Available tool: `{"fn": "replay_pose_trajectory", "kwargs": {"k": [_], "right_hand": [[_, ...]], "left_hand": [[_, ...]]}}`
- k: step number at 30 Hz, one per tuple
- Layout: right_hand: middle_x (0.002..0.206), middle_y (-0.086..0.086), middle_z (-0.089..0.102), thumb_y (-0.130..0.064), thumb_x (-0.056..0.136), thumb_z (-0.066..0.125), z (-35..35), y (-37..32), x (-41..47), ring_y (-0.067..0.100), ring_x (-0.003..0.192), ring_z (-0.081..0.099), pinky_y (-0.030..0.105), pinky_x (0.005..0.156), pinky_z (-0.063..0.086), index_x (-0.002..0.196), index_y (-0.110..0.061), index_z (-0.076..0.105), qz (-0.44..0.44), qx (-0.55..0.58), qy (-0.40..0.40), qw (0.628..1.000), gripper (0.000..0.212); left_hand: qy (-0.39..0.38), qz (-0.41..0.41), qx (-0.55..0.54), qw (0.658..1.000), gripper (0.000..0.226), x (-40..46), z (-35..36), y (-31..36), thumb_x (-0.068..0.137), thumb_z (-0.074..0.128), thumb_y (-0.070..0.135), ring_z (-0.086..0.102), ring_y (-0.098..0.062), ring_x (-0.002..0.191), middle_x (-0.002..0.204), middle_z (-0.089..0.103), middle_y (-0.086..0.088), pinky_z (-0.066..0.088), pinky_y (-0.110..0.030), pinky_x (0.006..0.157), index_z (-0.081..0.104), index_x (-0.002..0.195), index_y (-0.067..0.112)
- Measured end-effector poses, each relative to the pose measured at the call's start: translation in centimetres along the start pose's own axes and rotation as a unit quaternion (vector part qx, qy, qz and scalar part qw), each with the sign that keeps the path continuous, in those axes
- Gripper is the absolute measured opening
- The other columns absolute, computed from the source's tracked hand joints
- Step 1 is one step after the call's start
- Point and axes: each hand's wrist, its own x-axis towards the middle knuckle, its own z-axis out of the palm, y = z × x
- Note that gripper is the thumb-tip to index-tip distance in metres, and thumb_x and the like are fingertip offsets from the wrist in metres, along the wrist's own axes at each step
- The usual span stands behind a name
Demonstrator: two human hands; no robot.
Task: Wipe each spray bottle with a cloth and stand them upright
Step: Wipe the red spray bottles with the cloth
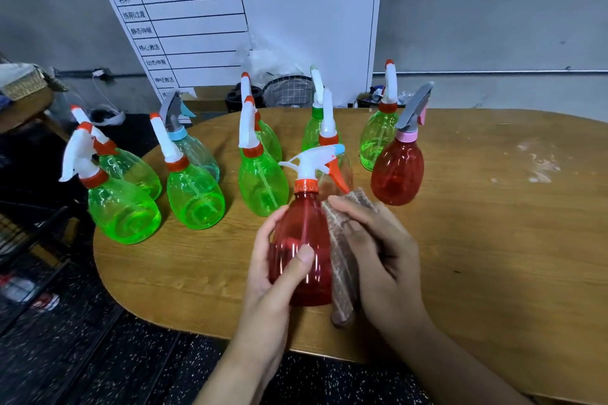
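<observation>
While the left hand wraps its fingers and thumb round the belly of a red spray bottle, the right hand presses a brownish cloth against the bottle's right flank, fingers curled over the fabric. Judging by this, the wiping step is in hand on this bottle, which is held just above the near edge of the wooden table, upright with its white and orange trigger head pointing right. Next, I would guess, the cloth needs carrying round the rest of the body (the left grip would have to turn the bottle), then the bottle set down standing among the others.

Behind the held bottle I count ten more, all upright: seven green, of which one at the back is largely hidden; one pale blue far to the left; one near-clear one directly behind it; and a second red one just to its right. One cloth is visible.
</observation>
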Motion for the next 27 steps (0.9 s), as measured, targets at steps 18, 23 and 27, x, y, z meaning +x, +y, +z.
{"fn": "replay_pose_trajectory", "kwargs": {"k": [18, 23, 27], "right_hand": [[0.124, 0.006, 0.065, -0.024, 0.105, 0.056, 0.4, -0.1, 0.0, 0.007, 0.111, 0.066, 0.012, 0.091, 0.048, 0.135, -0.023, 0.069, 0.032, 0.005, -0.042, 0.999, 0.033], [0.104, -0.007, 0.058, -0.037, 0.101, 0.062, 0.6, -0.2, -1.5, 0.002, 0.083, 0.061, 0.016, 0.073, 0.05, 0.129, -0.03, 0.073, -0.135, -0.188, -0.118, 0.966, 0.031], [0.096, -0.002, 0.059, -0.031, 0.099, 0.068, 1.1, -0.2, -2.0, 0.007, 0.073, 0.057, 0.022, 0.062, 0.052, 0.125, -0.029, 0.076, -0.247, -0.218, -0.144, 0.933, 0.027]], "left_hand": [[-0.006, 0.018, 0.025, 1.0, 0.045, 0.2, -0.3, -0.4, 0.098, 0.053, 0.04, 0.055, -0.02, 0.143, 0.15, 0.062, 0.004, 0.036, -0.054, 0.123, 0.062, 0.141, 0.048], [0.032, 0.027, 0.012, 0.999, 0.037, 0.4, -0.5, 0.2, 0.105, 0.052, 0.039, 0.064, -0.022, 0.133, 0.14, 0.07, -0.001, 0.045, -0.045, 0.113, 0.064, 0.141, 0.041], [0.057, 0.032, -0.006, 0.998, 0.05, 0.5, -0.5, 0.8, 0.098, 0.044, 0.04, 0.068, -0.023, 0.127, 0.134, 0.073, -0.003, 0.056, -0.032, 0.104, 0.062, 0.144, 0.031]]}}
